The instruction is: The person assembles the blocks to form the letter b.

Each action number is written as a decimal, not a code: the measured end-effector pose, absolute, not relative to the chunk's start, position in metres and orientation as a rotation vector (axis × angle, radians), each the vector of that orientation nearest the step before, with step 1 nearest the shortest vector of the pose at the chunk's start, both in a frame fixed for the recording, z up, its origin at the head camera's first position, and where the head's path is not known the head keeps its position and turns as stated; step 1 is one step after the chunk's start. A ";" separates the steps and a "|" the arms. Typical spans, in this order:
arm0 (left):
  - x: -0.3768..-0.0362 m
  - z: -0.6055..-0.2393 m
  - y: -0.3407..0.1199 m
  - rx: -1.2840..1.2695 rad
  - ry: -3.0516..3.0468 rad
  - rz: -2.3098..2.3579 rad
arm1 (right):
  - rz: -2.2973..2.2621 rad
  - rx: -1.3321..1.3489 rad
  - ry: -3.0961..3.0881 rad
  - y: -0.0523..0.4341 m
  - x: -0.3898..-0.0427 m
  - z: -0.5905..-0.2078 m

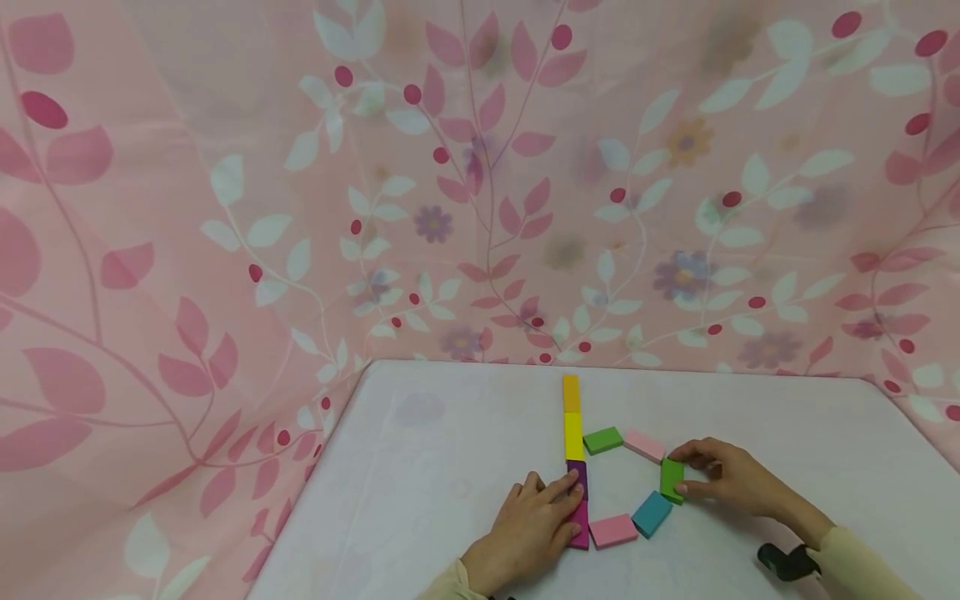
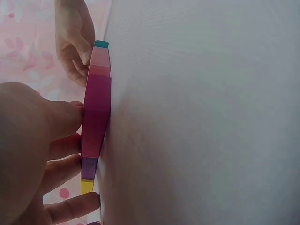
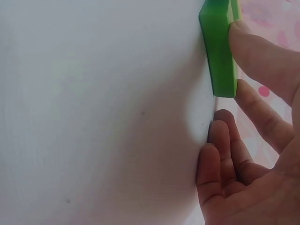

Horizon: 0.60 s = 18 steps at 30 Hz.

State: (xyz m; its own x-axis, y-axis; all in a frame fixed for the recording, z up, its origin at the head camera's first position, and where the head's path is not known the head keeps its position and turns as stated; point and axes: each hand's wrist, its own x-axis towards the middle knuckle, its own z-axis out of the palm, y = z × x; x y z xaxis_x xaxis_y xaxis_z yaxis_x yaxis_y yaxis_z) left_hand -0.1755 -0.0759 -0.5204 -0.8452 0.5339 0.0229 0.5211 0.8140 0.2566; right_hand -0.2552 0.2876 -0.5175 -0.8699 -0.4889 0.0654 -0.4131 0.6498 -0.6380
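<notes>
Flat coloured blocks form a straight column with a loop on its right side. My left hand [image 1: 534, 525] rests its fingers on the purple block [image 1: 576, 469] and the magenta block [image 1: 582, 533] of the column. My right hand [image 1: 735, 479] pinches the right-hand green block [image 1: 672, 481] between thumb and forefinger; the other fingers hang loosely curled. In the right wrist view the thumb lies against a side of that green block [image 3: 219, 56]. Beside it lie a blue block [image 1: 652, 514] and a light pink block [image 1: 643, 445].
Above the purple block come a yellow block [image 1: 573, 437] and an orange block [image 1: 572, 393]. A second green block [image 1: 603, 440] and a pink block [image 1: 613, 531] complete the loop's outline. All lie on a white table [image 1: 420, 467] before a floral cloth [image 1: 525, 208].
</notes>
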 end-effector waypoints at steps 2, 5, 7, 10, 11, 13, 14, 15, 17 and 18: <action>-0.175 -0.520 -0.076 0.857 2.945 0.392 | -1.020 -0.754 2.751 0.288 -0.255 -0.519; -0.175 -0.521 -0.076 0.868 2.952 0.384 | -1.018 -0.758 2.759 0.289 -0.255 -0.520; -0.175 -0.521 -0.076 0.876 2.957 0.383 | -1.018 -0.763 2.768 0.289 -0.254 -0.521; -0.175 -0.521 -0.076 0.875 2.959 0.386 | -1.020 -0.751 2.778 0.287 -0.252 -0.520; -0.175 -0.521 -0.076 0.873 2.958 0.390 | -1.021 -0.747 2.780 0.287 -0.252 -0.520; -0.175 -0.521 -0.076 0.863 2.955 0.395 | -1.025 -0.737 2.783 0.287 -0.251 -0.520; -0.175 -0.521 -0.076 0.860 2.954 0.398 | -1.031 -0.733 2.780 0.287 -0.251 -0.520; -0.175 -0.521 -0.076 0.858 2.954 0.398 | -1.037 -0.736 2.778 0.287 -0.252 -0.520; -0.176 -0.521 -0.076 0.850 2.951 0.400 | -1.046 -0.736 2.771 0.288 -0.252 -0.521; -0.175 -0.522 -0.076 0.847 2.949 0.398 | -1.051 -0.732 2.767 0.288 -0.253 -0.521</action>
